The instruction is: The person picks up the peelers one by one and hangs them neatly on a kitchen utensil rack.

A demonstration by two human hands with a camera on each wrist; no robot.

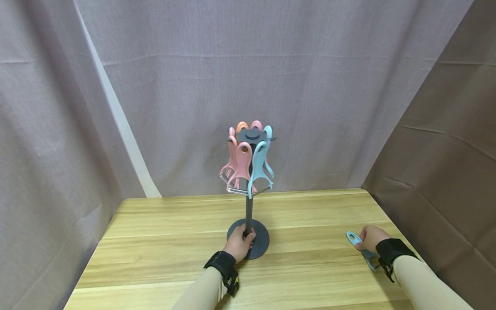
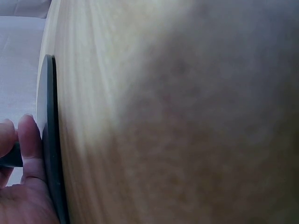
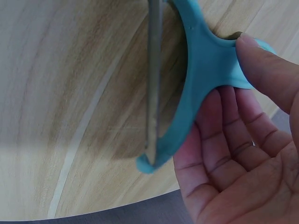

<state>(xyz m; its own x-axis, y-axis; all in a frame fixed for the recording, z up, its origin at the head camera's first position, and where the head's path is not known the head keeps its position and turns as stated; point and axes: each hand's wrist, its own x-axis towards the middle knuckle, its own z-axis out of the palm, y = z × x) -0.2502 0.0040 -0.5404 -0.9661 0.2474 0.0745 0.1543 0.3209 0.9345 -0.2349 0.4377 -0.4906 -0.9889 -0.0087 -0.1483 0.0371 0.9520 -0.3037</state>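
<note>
A dark grey stand (image 1: 249,211) with a round base holds several hanging peelers at its top. Two pink peelers and a light blue peeler (image 1: 258,165) face the front, with an orange handle (image 1: 242,125) behind. My left hand (image 1: 238,244) grips the post low down, just above the base (image 2: 50,140). Over at the right of the table, my right hand (image 1: 373,238) pinches a blue peeler (image 3: 210,60) by its handle, thumb on top and fingers beneath. Its metal blade (image 3: 153,84) points back toward my wrist.
The wooden table (image 1: 155,241) has its right edge close to my right hand. Grey curtains (image 1: 310,86) hang behind the table, and a brown one (image 1: 445,150) runs along the right side.
</note>
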